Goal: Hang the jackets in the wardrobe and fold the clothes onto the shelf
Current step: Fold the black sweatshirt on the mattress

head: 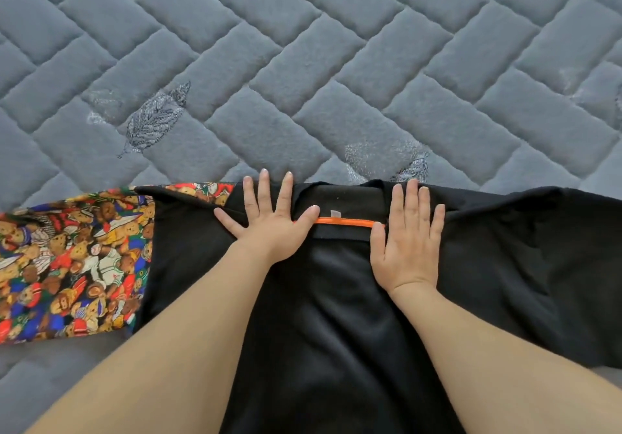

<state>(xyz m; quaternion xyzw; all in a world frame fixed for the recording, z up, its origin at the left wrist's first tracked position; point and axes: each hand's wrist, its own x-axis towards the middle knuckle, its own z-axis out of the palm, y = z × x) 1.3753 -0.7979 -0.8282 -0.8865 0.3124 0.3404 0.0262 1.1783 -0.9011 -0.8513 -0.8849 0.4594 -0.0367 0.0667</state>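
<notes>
- Two bare arms reach out from the bottom of the view over a black garment (336, 332) spread on a grey quilted bed cover (303, 63).
- Left hand (269, 228) lies flat on the cloth with its fingers spread wide, so that grip is open and only pressing.
- Right hand (409, 241) lies flat too, fingers straight, pressing beside an orange strip (345, 221) at the collar.
- Bear-print cloth (67, 265) pokes out from under the black garment on the left.
- Wrinkles could get folded in, because the cloth bunches on the right side.
- Pulling the black garment up may drag the bear-print cloth along, since they overlap.
</notes>
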